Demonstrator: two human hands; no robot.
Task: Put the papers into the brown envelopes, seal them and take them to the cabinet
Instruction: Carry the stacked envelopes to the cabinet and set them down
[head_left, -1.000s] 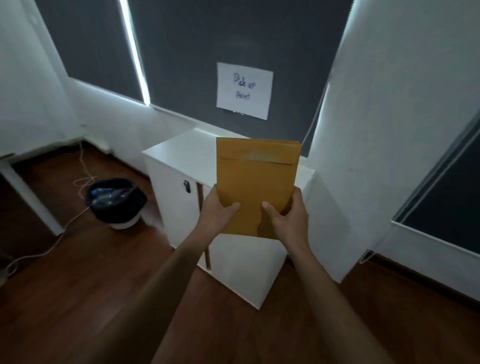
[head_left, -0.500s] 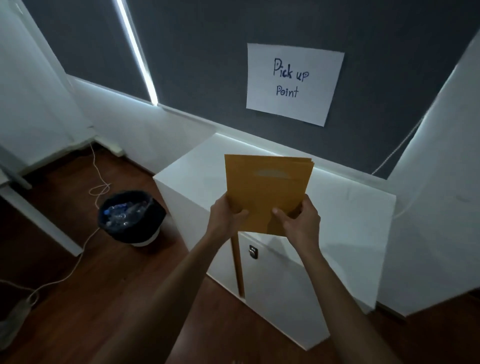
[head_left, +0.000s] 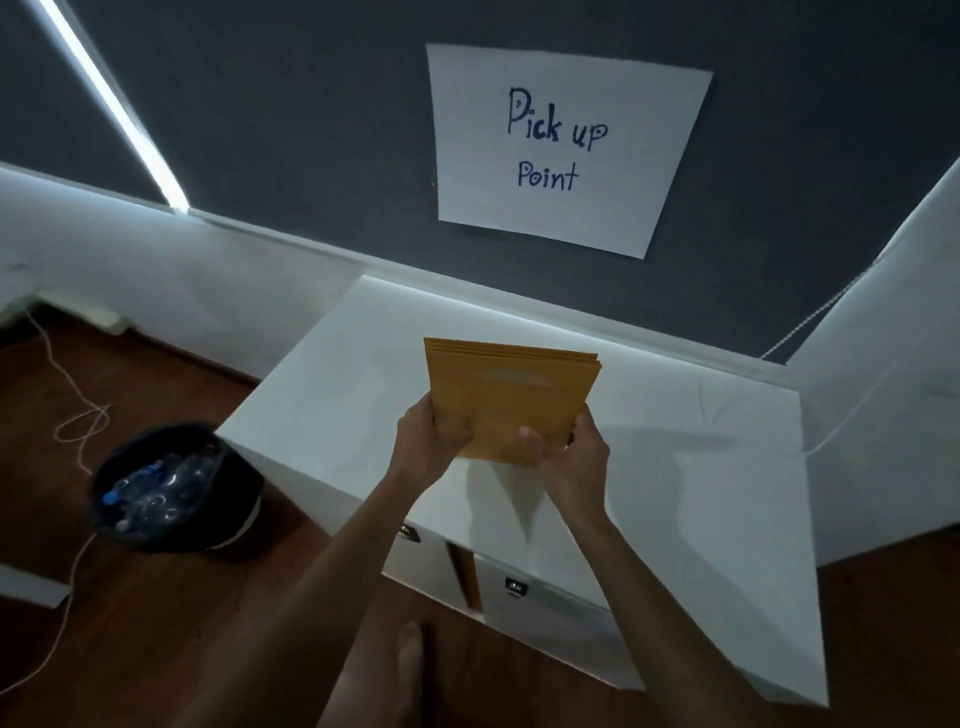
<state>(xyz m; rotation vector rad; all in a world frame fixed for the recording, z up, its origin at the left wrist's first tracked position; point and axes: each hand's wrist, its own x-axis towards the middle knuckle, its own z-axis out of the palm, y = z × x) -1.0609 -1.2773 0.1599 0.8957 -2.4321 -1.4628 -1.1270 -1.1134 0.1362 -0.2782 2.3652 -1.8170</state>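
Observation:
A stack of several brown envelopes (head_left: 511, 395) is held tilted above the top of the white cabinet (head_left: 701, 493), flap side toward me. My left hand (head_left: 428, 441) grips the stack's lower left corner and my right hand (head_left: 571, 457) grips its lower right corner, thumbs on the front. The envelopes hover over the middle of the cabinet top and cast a shadow on it. The cabinet has two doors with small dark locks, seen below my forearms.
A white sheet reading "Pick up Point" (head_left: 561, 145) hangs on the dark blind behind the cabinet. A black bin (head_left: 171, 488) with plastic bottles stands on the wood floor to the left, beside a white cable (head_left: 78, 421). White walls close in on the right.
I have come closer to the cabinet and now look down on its top. The envelopes have moved from in front of the cabinet to above its top, lower and more tilted.

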